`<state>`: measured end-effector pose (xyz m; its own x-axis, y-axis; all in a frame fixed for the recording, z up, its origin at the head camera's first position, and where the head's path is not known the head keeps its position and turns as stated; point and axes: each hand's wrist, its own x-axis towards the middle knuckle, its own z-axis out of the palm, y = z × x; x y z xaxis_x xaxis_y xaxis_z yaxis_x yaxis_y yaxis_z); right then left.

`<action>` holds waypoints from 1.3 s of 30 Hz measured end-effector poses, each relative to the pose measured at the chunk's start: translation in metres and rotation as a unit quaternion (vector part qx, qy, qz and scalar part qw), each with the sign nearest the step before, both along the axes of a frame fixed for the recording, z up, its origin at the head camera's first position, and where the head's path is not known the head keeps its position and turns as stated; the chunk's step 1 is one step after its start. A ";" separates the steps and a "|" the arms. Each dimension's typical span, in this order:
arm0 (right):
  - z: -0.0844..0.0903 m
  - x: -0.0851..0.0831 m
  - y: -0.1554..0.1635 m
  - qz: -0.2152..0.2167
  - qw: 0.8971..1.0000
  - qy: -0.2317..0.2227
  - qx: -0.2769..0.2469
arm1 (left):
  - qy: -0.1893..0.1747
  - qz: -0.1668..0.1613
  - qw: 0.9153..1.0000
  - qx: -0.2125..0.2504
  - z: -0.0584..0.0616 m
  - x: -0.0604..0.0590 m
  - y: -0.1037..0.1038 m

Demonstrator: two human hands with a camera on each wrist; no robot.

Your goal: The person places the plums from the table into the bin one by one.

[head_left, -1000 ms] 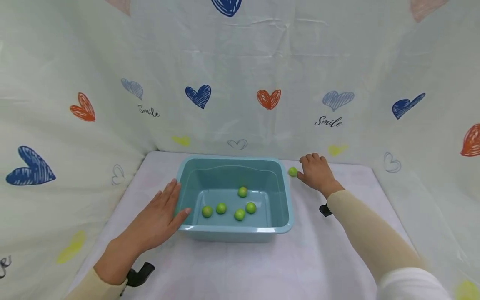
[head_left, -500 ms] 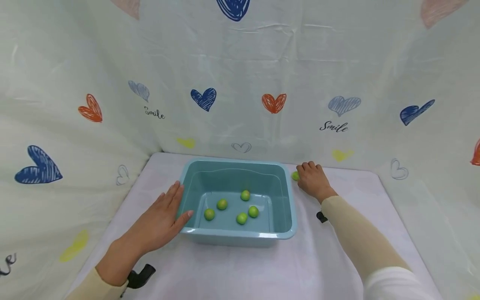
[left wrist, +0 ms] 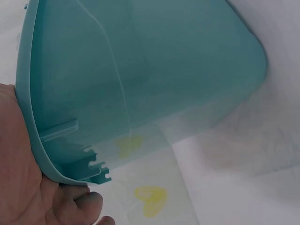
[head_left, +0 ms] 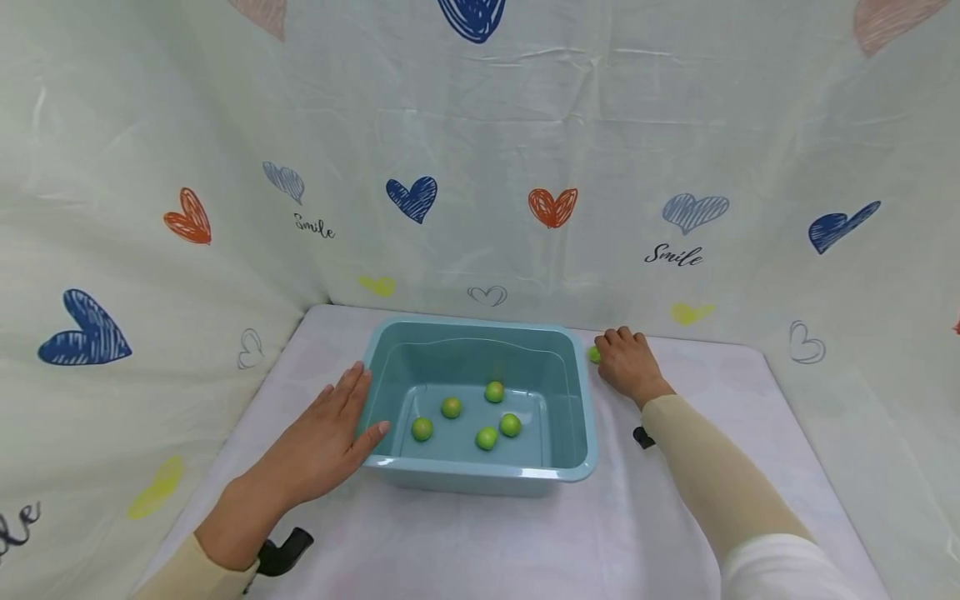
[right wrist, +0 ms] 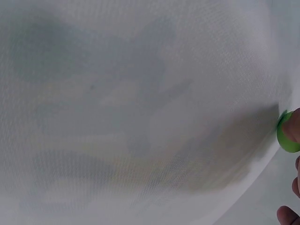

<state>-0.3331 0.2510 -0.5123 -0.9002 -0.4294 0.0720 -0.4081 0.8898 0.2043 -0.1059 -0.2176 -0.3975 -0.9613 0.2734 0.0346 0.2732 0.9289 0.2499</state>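
Green and probably light, smooth and apt to roll, the small ball (head_left: 594,354) right of centre sits pinched in the right hand (head_left: 627,365), while the flat left hand (head_left: 327,439) steadies the tub (head_left: 480,478).

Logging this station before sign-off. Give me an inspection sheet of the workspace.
Surface: table under a white cloth.
Job's things: teal plastic tub; five small green balls inside it; a sixth green ball outside, by its far right corner.
Clutter: nothing seen.
Hands: left hand flat against the tub's left wall; right hand fingers curled on the sixth ball.
Cables: nothing seen.
Surroundings: heart-print "Smile" fabric backdrop.
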 end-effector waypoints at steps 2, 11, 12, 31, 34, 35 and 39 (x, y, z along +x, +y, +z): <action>-0.001 0.000 0.000 -0.003 1.000 0.000 -0.002 | 0.000 0.001 1.000 -0.002 0.000 0.001 0.000; 0.002 0.007 0.006 -0.044 0.999 0.005 -0.023 | 0.001 -0.005 1.000 -0.006 0.001 0.000 0.000; 0.003 0.009 0.007 -0.043 0.999 0.014 -0.021 | 0.000 -0.006 1.000 -0.005 0.001 0.000 0.000; 0.053 0.051 0.019 0.025 0.989 0.116 -0.083 | -0.006 -0.015 1.000 -0.013 0.003 -0.003 -0.001; 0.063 0.056 0.018 0.039 0.986 0.131 -0.100 | -0.002 -0.015 1.000 -0.022 0.005 -0.003 -0.001; 0.067 0.057 0.018 0.042 0.985 0.134 -0.103 | 0.000 -0.015 1.000 -0.024 0.005 -0.003 0.000; 0.079 0.063 0.016 0.046 0.983 0.136 -0.113 | 0.003 -0.016 0.999 -0.030 0.006 -0.003 0.001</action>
